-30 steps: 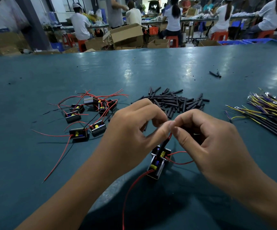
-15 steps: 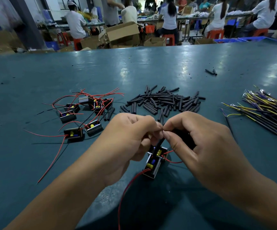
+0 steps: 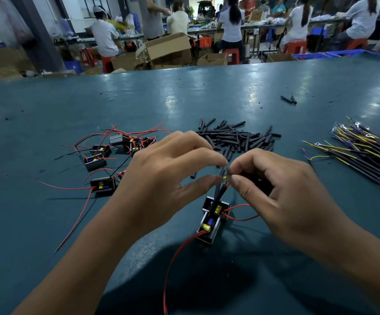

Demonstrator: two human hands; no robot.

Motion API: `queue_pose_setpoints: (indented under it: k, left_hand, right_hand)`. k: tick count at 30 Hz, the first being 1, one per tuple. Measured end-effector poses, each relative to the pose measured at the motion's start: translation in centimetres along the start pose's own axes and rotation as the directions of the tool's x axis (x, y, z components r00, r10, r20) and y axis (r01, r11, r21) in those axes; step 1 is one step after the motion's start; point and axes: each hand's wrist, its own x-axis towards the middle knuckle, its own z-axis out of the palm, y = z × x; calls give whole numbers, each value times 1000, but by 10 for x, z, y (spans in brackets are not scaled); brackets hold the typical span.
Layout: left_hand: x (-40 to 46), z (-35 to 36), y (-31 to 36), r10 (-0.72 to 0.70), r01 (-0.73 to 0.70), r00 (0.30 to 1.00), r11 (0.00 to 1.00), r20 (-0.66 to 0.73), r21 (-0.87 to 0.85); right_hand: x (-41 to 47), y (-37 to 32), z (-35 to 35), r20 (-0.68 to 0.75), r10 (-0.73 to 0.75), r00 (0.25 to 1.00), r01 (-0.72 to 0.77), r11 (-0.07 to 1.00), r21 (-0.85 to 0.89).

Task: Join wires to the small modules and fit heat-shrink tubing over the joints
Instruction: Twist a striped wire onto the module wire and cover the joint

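Your left hand (image 3: 161,176) and right hand (image 3: 282,196) meet just above the module (image 3: 211,220), which stands on the bench (image 3: 48,110) between your wrists. The right grip is pinched on the wire ends (image 3: 226,178) at the joint; a black lead (image 3: 218,192) runs from there down to the module. The left thumb and forefinger close in on the same spot, but whether they actually pinch the wire you cannot tell from here.

Judging by that, the joint is being made or sleeved. Keep the bare ends pinched steady with the right, feed with the left, and let the module stay down so it takes no pull.

Nothing on the bench sits in a container: the tubing pile (image 3: 236,138), the spare modules (image 3: 102,185) to the left and the wire bundle (image 3: 366,153) to the right all lie loose. The cartons (image 3: 168,48) beyond the bench show no contents.
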Motion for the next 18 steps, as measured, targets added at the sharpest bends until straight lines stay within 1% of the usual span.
queue_pose_setpoints:
  k: [2, 8, 14, 18]
  left_hand:
    - [0, 0, -1, 19, -20, 1000, 1000, -18, -12]
    - [2, 1, -2, 42, -42, 999, 999, 0, 16]
    - [1, 3, -4, 145, -142, 989, 977, -3, 158]
    - [0, 3, -5, 177, -171, 984, 967, -13, 186]
  right_hand:
    - [-1, 0, -1, 3, 0, 1000, 0, 1000, 11]
    - [0, 1, -2, 40, 13, 999, -14, 999, 39]
    - [0, 2, -2, 67, 10, 998, -13, 999, 45]
    - [1, 3, -3, 87, 1, 996, -6, 999, 52]
